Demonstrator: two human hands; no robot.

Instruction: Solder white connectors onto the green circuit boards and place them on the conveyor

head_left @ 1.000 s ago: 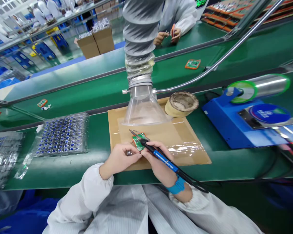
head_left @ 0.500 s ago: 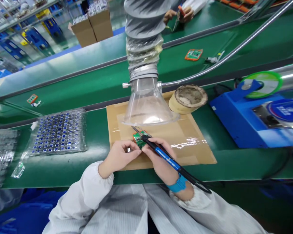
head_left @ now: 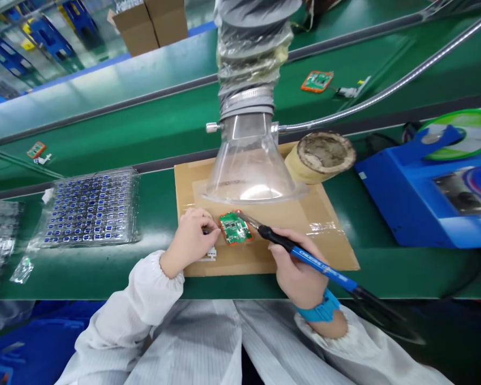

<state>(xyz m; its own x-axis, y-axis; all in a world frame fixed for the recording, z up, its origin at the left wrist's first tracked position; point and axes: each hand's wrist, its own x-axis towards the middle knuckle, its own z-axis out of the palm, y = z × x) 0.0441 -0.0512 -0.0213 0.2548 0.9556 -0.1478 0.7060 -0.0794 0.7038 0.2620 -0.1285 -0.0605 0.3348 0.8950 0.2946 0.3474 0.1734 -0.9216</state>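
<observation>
A green circuit board (head_left: 235,229) with an orange edge lies on a sheet of cardboard (head_left: 260,262). My right hand (head_left: 302,270) grips a blue and black soldering iron (head_left: 318,263); its metal tip is over the board's upper right part. Just left of the board, my left hand (head_left: 193,238) is closed in a pinch, fingertips close to the board's left edge. What the pinch holds, if anything, is too small to make out. Under that hand a small white connector (head_left: 211,253) shows in part.
A clear fume hood (head_left: 254,160) hangs just above and behind the board. Behind it on the right stand a crusted round pot (head_left: 323,158) and a blue solder-reel machine (head_left: 409,198). Clear trays of small blue-marked parts (head_left: 90,208) lie left. More boards (head_left: 317,81) rest on the green belt.
My right hand has moved right, away from the left one, with the soldering iron, uncovering the board. My left hand has shifted slightly left. The camera view has also shifted.
</observation>
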